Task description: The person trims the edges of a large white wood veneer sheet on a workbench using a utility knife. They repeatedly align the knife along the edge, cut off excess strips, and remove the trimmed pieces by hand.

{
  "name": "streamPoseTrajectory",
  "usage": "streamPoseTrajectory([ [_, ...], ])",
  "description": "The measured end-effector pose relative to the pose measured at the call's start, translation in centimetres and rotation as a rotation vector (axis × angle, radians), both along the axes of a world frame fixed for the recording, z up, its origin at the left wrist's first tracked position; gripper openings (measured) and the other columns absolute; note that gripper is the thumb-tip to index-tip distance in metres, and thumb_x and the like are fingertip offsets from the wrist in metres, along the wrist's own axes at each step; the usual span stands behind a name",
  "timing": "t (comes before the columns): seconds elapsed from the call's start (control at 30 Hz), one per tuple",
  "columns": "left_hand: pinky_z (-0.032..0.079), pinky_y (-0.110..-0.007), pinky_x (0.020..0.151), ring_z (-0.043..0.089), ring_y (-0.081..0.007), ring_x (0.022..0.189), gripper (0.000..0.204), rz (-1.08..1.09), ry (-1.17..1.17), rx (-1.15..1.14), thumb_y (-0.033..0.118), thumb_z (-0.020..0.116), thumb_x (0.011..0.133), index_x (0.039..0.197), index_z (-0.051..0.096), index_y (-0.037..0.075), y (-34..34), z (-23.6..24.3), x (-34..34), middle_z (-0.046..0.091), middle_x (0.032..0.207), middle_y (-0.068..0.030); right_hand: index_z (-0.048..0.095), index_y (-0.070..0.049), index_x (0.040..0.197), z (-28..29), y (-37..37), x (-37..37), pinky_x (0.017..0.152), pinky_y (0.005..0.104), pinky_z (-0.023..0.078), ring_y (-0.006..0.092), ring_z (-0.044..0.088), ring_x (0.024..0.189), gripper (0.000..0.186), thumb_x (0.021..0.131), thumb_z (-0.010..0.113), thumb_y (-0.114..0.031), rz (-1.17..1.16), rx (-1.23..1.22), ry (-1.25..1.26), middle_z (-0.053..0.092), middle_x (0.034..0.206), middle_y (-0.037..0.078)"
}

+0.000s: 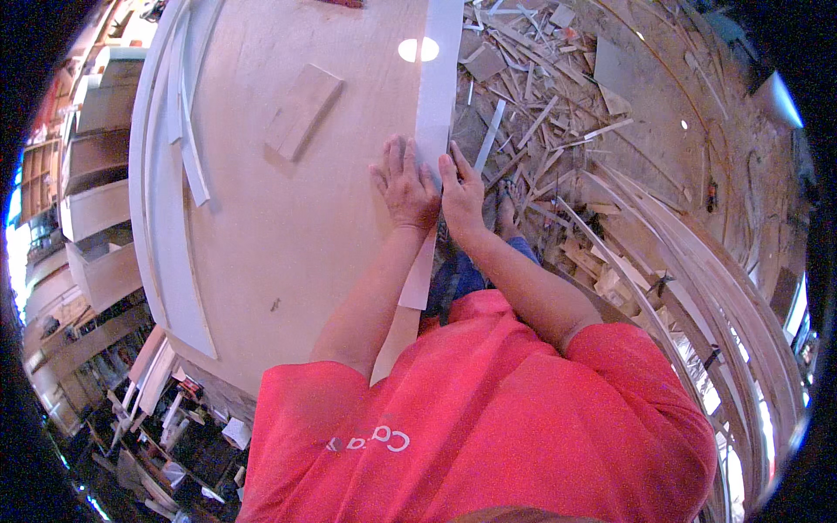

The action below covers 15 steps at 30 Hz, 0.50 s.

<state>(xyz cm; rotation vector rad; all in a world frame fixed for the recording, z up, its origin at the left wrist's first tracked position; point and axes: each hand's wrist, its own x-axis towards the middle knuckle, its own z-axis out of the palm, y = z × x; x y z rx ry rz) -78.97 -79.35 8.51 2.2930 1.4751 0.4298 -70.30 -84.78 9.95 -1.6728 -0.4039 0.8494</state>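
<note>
A long white strip (438, 78) runs along the right edge of a broad, pale wooden panel (288, 235). My left hand (407, 185) lies flat, palm down, on the panel and the strip, fingers spread and pointing away from me. Just right of it, my right hand (463, 193) rests against the strip's outer edge with its fingers stretched out. Its underside is hidden, and no tool shows in either hand. Farther off on the panel lies a flat rectangular wood block (303, 113).
Narrow white strips (187, 131) lie along the panel's left side. Wood scraps (532, 105) litter the floor at the far right, beside long bundled strips (697, 270). Open wooden boxes (105, 200) stand at left. A dark red object (344, 3) is at the panel's far end.
</note>
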Motion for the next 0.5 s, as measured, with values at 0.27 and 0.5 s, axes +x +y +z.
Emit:
streamPoseTrajectory([
  [0.27,0.012,-0.065,0.12,0.026,-0.0329,0.152,0.057,-0.039,0.002,0.016,0.025,0.052,0.095,0.148,0.047,0.005,-0.3,0.3,0.6,0.037,0.16,-0.0161,0.06,0.003,0.136,-2.0,0.0,0.9,0.098,0.0351,0.047,0.0259,0.064,0.11,0.05,0.101,0.059,-0.032,-0.138,0.09,0.149,0.069,0.116,0.027],
  [0.5,0.015,-0.066,0.119,0.029,-0.0362,0.15,0.06,0.025,0.063,0.061,0.023,0.052,0.095,0.152,0.042,0.004,-0.4,-2.0,-1.1,0.037,0.16,-0.0194,0.056,0.004,0.138,-1.3,0.5,3.3,0.11,0.0386,0.04,0.029,0.055,0.127,0.055,0.103,0.054,-0.038,0.08,-0.064,0.145,0.06,0.139,0.018],
])
